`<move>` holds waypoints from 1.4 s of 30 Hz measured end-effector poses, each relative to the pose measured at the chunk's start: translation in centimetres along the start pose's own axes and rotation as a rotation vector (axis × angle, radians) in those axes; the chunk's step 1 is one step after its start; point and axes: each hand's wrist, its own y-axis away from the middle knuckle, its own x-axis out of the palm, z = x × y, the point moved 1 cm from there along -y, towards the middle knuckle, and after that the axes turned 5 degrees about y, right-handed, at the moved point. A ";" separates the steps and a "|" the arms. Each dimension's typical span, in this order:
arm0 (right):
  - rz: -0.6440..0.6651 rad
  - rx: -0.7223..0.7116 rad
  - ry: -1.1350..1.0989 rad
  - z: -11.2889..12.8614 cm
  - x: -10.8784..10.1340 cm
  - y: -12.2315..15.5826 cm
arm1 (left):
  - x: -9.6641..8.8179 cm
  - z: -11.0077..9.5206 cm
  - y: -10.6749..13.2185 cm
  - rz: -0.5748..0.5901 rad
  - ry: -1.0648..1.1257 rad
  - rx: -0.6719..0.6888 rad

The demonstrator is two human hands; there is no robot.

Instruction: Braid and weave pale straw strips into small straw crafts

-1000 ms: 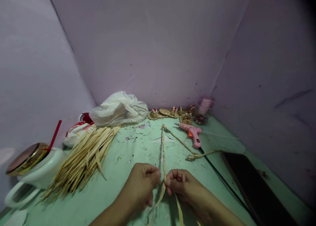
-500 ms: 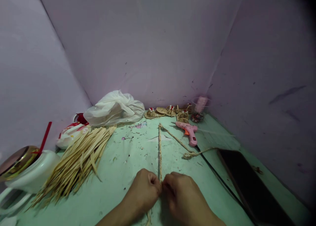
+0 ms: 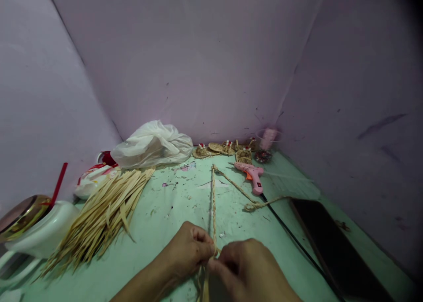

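Paint-flecked mint-green tabletop (image 3: 158,231), with a fan of pale flat straw strips (image 3: 102,214) at centre left. Lower centre, the left hand (image 3: 189,253) and right hand (image 3: 251,271) have closed up since a second ago — both pinch the near end of the thin braided straw cord (image 3: 213,205) running up mid-frame, its loose tails now mostly covered.

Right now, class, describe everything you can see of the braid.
The braid is a thin tan cord of plaited straw, stretched straight along the green table. The left hand and right hand pinch its near end, loose strips trailing below. At its far end it doubles back rightward to a tangle by the cable.
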 end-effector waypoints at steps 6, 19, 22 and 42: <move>0.100 0.167 -0.683 -1.4 0.6 -2.1 | -0.2 0.1 -0.1 0.048 0.031 0.017; 0.156 0.292 -0.842 -1.3 2.6 -2.5 | 0.4 -1.4 2.4 -0.227 -0.805 0.092; 0.158 0.311 -0.924 -1.0 2.5 -2.4 | 1.4 -1.3 3.4 -0.231 -0.993 0.136; 0.239 0.221 -0.963 -1.0 1.9 -2.5 | -0.1 -2.5 2.9 -0.223 -0.448 0.058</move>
